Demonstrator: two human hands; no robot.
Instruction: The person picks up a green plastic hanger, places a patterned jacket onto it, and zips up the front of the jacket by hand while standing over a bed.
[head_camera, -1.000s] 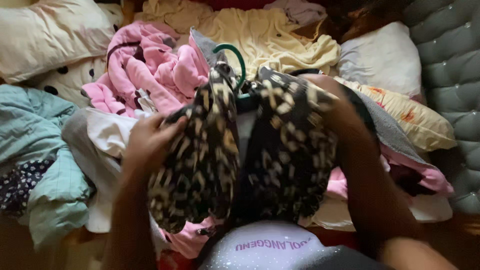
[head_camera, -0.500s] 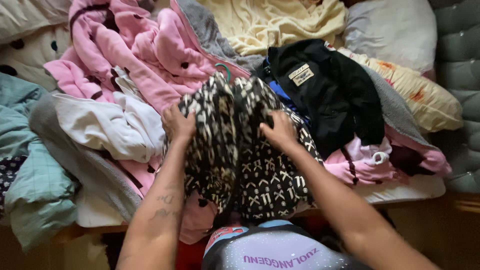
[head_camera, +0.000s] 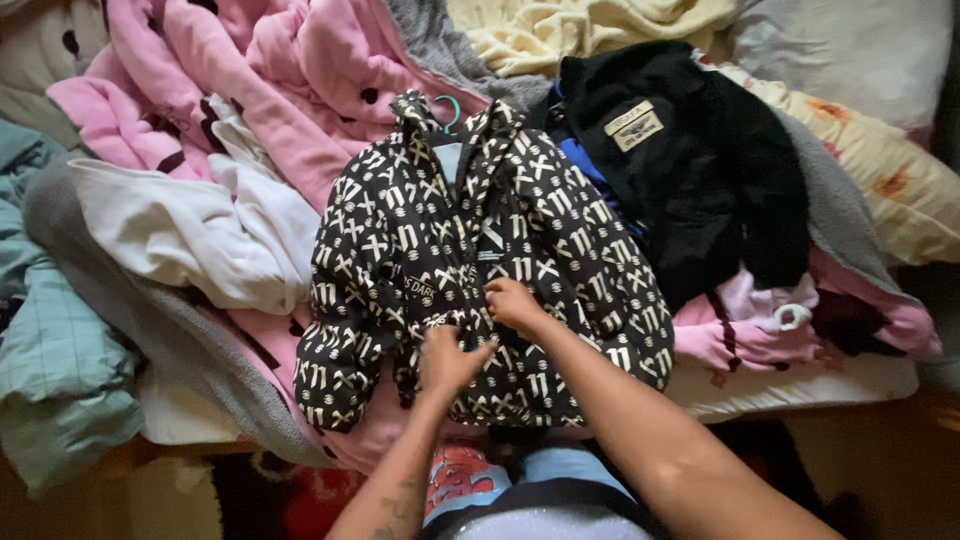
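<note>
A bed (head_camera: 800, 385) is carrying a heap of laundry. A pink robe (head_camera: 290, 90) is lying at the upper left, a cream blanket (head_camera: 580, 30) at the top, a black jacket (head_camera: 690, 160) at the right and a white garment (head_camera: 190, 240) at the left. The patterned jacket (head_camera: 560, 250), black with white marks, is lying spread flat at the centre of the heap, on a green hanger (head_camera: 447, 108) whose hook is showing at the collar. The right hand (head_camera: 513, 303) and left hand (head_camera: 447, 360) are meeting at the jacket's front opening, each grip pinching the fabric there
</note>
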